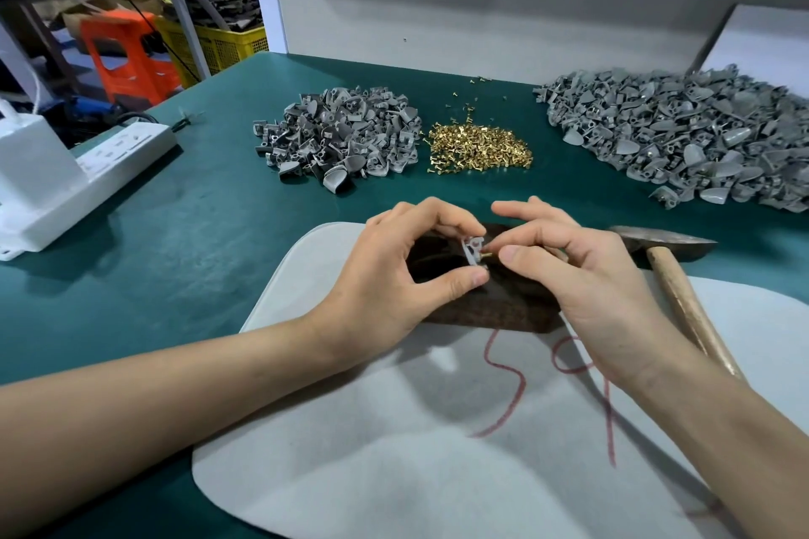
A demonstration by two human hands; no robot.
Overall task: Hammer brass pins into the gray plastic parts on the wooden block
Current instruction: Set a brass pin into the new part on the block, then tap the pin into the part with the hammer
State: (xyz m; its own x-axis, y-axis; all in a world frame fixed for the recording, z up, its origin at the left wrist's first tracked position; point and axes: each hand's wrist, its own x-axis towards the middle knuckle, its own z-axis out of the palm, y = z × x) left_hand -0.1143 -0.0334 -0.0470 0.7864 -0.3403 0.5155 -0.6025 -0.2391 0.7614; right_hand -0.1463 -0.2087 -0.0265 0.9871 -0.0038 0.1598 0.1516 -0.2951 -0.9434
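L hand [394, 271] grip pinches small pale gray plastic part [473, 250] thumb+index, just above dark wooden block [503, 302]; R hand [582, 271] grip narrow on short brass pin [487, 252], tip at part's hole. Risk: pin goes in crooked or slips out w/ loose pinch. Wood-handled hammer [683, 302] lies right of grip, untouched.

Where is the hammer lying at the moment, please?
In the head view, the hammer lies on the table at the right, just beyond the right hand, its head beside the wooden block and its handle running toward the person.
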